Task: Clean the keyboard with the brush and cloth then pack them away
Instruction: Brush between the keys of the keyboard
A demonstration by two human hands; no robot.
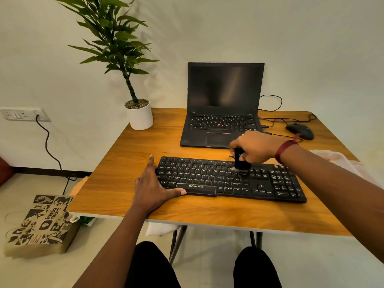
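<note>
A black keyboard [230,179] lies across the middle of the wooden table [128,154]. My right hand [254,146] grips a small black brush [241,162] upright, its pale bristles touching the keys in the upper middle of the board. My left hand [154,183] rests flat on the table at the keyboard's left end, fingers straight along that edge and thumb along the front edge. A pale pink cloth [340,160] lies at the table's right edge, partly hidden by my right forearm.
An open black laptop [222,109] stands behind the keyboard. A black mouse [300,130] and its cables lie at the back right. A potted plant in a white pot [139,116] occupies the back left corner. A printed paper bag [39,225] sits on the floor at left.
</note>
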